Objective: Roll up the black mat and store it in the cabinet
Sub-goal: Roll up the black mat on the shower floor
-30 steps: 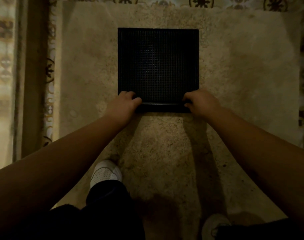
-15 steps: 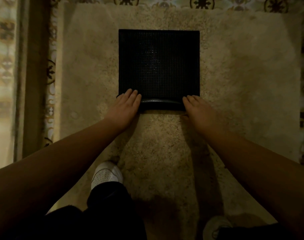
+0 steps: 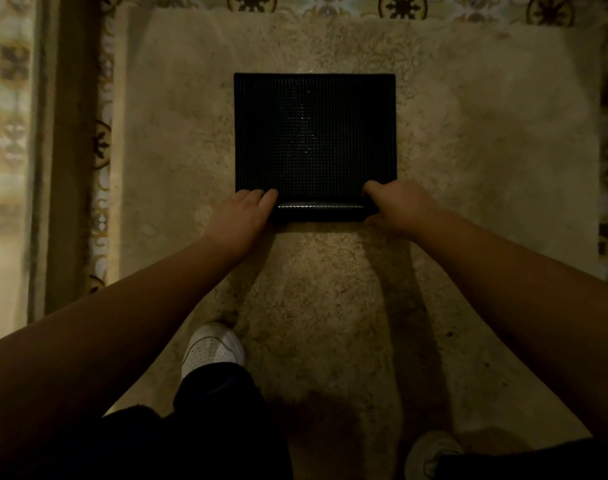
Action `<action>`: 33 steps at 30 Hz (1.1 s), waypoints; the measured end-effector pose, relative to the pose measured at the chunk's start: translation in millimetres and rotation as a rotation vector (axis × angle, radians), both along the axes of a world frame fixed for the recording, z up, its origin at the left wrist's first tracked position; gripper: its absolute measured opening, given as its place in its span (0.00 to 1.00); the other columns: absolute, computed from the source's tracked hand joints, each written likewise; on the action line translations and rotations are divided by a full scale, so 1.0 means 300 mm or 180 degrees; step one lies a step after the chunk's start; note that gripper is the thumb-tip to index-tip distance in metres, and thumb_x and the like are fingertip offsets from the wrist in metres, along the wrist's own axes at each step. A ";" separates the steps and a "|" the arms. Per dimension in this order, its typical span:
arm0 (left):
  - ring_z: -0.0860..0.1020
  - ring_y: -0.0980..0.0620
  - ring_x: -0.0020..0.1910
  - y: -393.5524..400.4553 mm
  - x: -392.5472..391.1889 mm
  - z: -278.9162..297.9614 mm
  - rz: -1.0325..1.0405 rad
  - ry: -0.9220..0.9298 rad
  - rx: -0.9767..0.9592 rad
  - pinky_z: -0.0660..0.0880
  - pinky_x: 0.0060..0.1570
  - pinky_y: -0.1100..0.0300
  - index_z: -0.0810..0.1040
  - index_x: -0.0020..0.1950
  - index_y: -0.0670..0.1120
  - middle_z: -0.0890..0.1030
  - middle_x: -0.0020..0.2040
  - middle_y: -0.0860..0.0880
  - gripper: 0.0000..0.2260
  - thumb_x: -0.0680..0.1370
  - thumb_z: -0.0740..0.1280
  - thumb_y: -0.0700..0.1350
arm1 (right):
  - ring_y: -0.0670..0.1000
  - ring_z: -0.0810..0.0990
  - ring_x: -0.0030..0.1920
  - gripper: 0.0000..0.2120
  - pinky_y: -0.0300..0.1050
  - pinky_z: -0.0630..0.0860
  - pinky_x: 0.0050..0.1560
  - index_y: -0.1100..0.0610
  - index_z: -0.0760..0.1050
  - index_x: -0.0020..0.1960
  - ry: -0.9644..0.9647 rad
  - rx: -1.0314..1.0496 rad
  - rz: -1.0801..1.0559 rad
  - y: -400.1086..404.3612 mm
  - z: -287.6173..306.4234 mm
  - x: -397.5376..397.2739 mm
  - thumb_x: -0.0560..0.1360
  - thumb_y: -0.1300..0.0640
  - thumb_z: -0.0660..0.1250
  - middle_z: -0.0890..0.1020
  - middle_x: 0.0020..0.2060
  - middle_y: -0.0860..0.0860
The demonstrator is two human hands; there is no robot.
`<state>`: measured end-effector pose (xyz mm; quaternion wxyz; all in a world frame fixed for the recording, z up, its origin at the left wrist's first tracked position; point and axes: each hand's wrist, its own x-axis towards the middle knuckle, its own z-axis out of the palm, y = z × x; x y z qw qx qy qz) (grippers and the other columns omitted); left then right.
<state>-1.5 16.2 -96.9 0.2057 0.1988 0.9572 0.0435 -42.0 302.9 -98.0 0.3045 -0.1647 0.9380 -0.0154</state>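
Observation:
The black mat (image 3: pixel 314 133), square with a fine grid texture, lies flat on a beige shaggy rug (image 3: pixel 469 150). Its near edge is curled into a thin roll (image 3: pixel 320 212). My left hand (image 3: pixel 242 214) rests on the left end of that roll, fingers curved over it. At the right end, my right hand (image 3: pixel 401 206) grips the roll with bent fingers. No cabinet is in view.
Patterned floor tiles (image 3: pixel 4 133) surround the rug at the left and top. A dark wooden strip (image 3: pixel 72 150) runs along the left. My white shoes (image 3: pixel 212 348) (image 3: pixel 430 452) and dark trouser legs stand on the rug at the bottom.
The roll at the mat's near edge has moved farther from me and the flat part is shorter. Both hands went from flat-fingered to curled over the roll's ends.

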 end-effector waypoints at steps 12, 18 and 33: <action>0.73 0.39 0.57 0.042 -0.025 0.018 0.0151 -0.0225 -0.0082 0.73 0.53 0.47 0.74 0.61 0.40 0.74 0.58 0.39 0.17 0.77 0.66 0.49 | 0.57 0.75 0.59 0.25 0.46 0.72 0.52 0.56 0.76 0.65 -0.1091 -0.0411 -0.0452 0.011 -0.011 -0.094 0.70 0.50 0.75 0.75 0.61 0.55; 0.78 0.38 0.47 0.035 -0.077 0.036 0.0525 -0.0362 0.0311 0.73 0.40 0.51 0.69 0.56 0.41 0.79 0.49 0.39 0.14 0.77 0.67 0.47 | 0.61 0.76 0.58 0.22 0.53 0.74 0.55 0.57 0.73 0.66 0.0598 -0.0972 -0.0583 0.035 -0.001 0.094 0.74 0.55 0.71 0.79 0.58 0.58; 0.73 0.38 0.59 0.023 -0.075 0.013 0.0021 0.0315 -0.0123 0.74 0.53 0.44 0.68 0.70 0.44 0.74 0.63 0.40 0.20 0.78 0.64 0.44 | 0.63 0.65 0.66 0.25 0.55 0.64 0.66 0.58 0.74 0.67 0.0388 -0.0806 -0.0520 0.019 -0.055 0.016 0.72 0.55 0.73 0.72 0.68 0.58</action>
